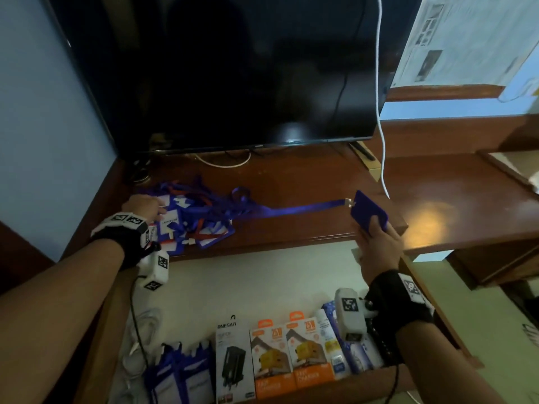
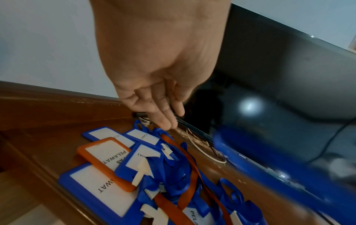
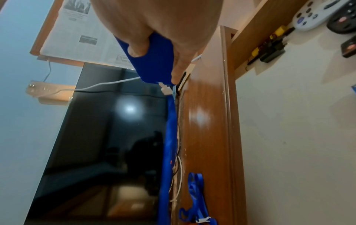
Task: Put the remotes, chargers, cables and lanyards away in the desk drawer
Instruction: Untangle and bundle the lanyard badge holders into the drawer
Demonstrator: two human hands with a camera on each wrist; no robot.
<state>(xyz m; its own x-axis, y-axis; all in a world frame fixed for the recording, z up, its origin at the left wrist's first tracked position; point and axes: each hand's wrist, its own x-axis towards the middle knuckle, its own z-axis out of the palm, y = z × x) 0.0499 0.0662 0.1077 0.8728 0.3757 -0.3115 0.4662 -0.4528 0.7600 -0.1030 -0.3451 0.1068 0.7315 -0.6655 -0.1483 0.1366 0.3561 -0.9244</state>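
A tangled pile of blue and orange lanyards (image 1: pixel 192 217) with badge holders (image 2: pixel 104 153) lies on the desk top at the left. My left hand (image 1: pixel 145 208) hovers over the pile with fingers (image 2: pixel 165 112) straight and relaxed, holding nothing. My right hand (image 1: pixel 379 243) grips a blue badge holder (image 1: pixel 368 211) (image 3: pixel 154 60) at the desk's front edge. Its blue strap (image 1: pixel 297 209) (image 3: pixel 169 137) stretches taut back to the pile. Below, the open drawer (image 1: pixel 262 281) holds boxed chargers (image 1: pixel 291 354), blue badge holders (image 1: pixel 180 374), white cables (image 1: pixel 140 330) and remotes (image 3: pixel 312 19).
A dark television (image 1: pixel 233 77) stands at the back of the wooden desk (image 1: pixel 452 193). A white cable (image 1: pixel 380 112) hangs down in front of its right side. A newspaper-covered board (image 1: pixel 466 39) leans at the upper right. Blue wall at left.
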